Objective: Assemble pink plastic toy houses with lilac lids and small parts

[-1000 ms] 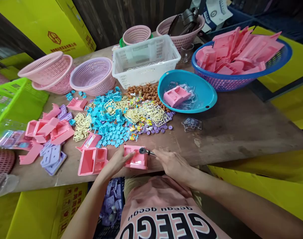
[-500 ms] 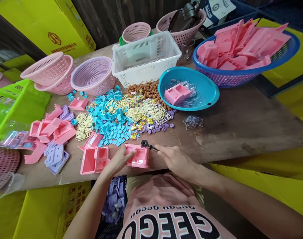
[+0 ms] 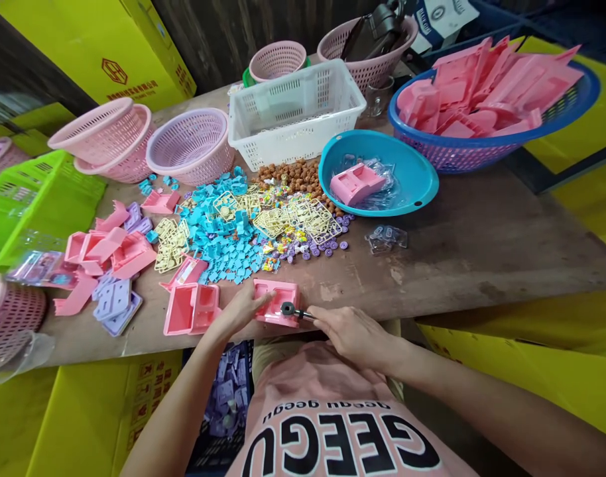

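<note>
Near the table's front edge, my left hand (image 3: 241, 310) grips a pink plastic toy part (image 3: 279, 289) by its left side, thumb over its top. My right hand (image 3: 355, 332) is closed around the handle of a small hammer (image 3: 288, 309) with a round black head. That head is over the right part of the pink piece; whether it touches is hard to tell. Left of my left hand sits another pink compartment piece (image 3: 191, 310). Just beyond lie loose turquoise pieces (image 3: 233, 262).
Cream sprue frames (image 3: 313, 222), purple rolls (image 3: 327, 248) and brown bits (image 3: 303, 175) lie mid-table. A turquoise basin (image 3: 412, 192) holds clear parts and a pink piece. Behind it are a white basket (image 3: 293, 142) and a blue basket (image 3: 492, 146) of pink parts. Lilac plates (image 3: 115, 301) lie left.
The hammer head has moved down and toward me, from the pink part's upper right edge to over its lower right part. My left hand keeps its grip; the view has shifted slightly.
</note>
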Demonstrator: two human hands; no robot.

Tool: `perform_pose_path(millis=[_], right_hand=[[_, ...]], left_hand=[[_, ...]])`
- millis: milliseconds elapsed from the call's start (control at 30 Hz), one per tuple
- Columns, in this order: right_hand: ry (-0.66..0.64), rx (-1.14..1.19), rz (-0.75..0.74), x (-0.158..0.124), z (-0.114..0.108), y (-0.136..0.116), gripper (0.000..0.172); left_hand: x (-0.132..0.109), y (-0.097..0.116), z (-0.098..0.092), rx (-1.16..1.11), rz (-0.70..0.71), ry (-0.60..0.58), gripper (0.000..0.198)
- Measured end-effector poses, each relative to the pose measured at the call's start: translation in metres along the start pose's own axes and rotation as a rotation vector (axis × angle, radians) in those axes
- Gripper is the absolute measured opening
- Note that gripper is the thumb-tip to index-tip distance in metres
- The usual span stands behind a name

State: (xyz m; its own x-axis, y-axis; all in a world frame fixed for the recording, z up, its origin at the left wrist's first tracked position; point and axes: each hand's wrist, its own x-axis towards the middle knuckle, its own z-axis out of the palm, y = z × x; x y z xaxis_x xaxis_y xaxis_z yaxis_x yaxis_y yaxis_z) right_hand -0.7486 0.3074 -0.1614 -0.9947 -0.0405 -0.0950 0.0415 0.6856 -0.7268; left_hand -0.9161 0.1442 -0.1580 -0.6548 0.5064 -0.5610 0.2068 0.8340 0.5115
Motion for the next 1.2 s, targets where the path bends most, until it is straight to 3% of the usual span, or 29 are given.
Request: perform_pose_path(millis=[67, 167, 233, 367, 433, 500, 567, 633, 700, 800, 933, 1100, 1200], right_hand=[[0.025, 0.046, -0.012, 0.001, -0.001, 0.003, 0.028], [0.252, 0.175, -0.081, 0.003, -0.009, 0.01, 0.033], [0.368, 0.199, -0.043, 0.004, -0.014, 0.015, 0.034], [0.312, 0.162, 0.081, 0.004, -0.012, 0.02, 0.033], [0.252, 0.119, 0.156, 0.003, -0.005, 0.022, 0.032], [0.208, 0.094, 0.219, 0.003, 0.003, 0.025, 0.03], [0.175, 0.102, 0.239, 0.005, 0.011, 0.026, 0.028], [0.164, 0.139, 0.206, 0.009, 0.016, 0.026, 0.028], [0.159, 0.179, 0.139, 0.015, 0.017, 0.022, 0.03], [0.184, 0.205, 0.02, 0.025, 0.011, 0.01, 0.032], [0.294, 0.19, -0.14, 0.04, 0.006, -0.002, 0.039], [0.004, 0.023, 0.079, 0.054, 0.01, 0.007, 0.033], [0.098, 0.122, -0.055, 0.06, 0.008, 0.003, 0.038]], left_hand=[[0.0, 0.0, 0.0, 0.037, 0.02, -0.014, 0.04], [0.004, 0.0, -0.003, 0.166, 0.006, -0.031, 0.046], [0.01, 0.001, -0.011, 0.282, 0.055, -0.067, 0.051], [0.019, 0.007, -0.034, 0.465, 0.41, -0.283, 0.057], [0.015, 0.008, -0.039, 0.54, 0.577, -0.338, 0.062], [0.005, 0.003, -0.03, 0.599, 0.606, -0.241, 0.073], [-0.008, -0.005, -0.009, 0.621, 0.472, 0.036, 0.082], [-0.018, -0.014, 0.018, 0.632, 0.274, 0.386, 0.088], [-0.025, -0.021, 0.041, 0.653, 0.158, 0.591, 0.09], [-0.026, -0.024, 0.055, 0.653, 0.126, 0.655, 0.09], [-0.022, -0.024, 0.051, 0.651, 0.142, 0.663, 0.094], [-0.02, -0.027, 0.053, 0.738, 0.169, 0.738, 0.104], [-0.019, -0.027, 0.058, 0.728, 0.144, 0.722, 0.102]])
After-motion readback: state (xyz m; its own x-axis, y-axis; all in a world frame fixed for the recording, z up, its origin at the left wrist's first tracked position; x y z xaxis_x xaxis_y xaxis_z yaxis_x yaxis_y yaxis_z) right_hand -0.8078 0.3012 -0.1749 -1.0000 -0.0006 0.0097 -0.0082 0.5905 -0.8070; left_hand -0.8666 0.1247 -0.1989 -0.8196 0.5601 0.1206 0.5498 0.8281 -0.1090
